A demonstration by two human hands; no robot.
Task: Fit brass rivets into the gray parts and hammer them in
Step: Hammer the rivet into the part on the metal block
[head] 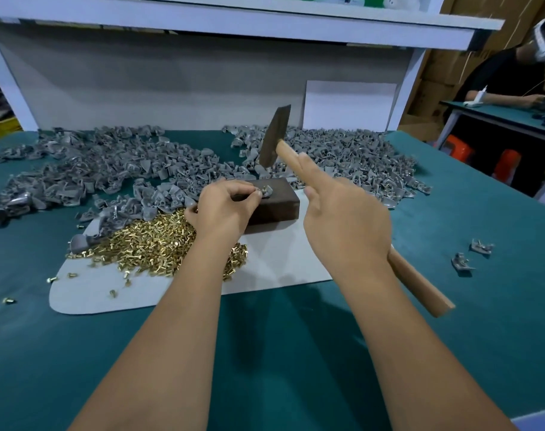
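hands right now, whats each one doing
Left hand: pinching gray part on the block.
Right hand: gripping raised hammer.

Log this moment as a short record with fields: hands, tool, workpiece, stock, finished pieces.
left hand: left hand pinches a gray part with a brass rivet on the block
right hand: right hand grips the hammer, index finger straight along the handle
tool: hammer head raised above the block, not touching the part
stock: rivets heaped on the white sheet; gray parts piled behind, left and right
finished pieces: two parts lie apart on the green mat, to the right
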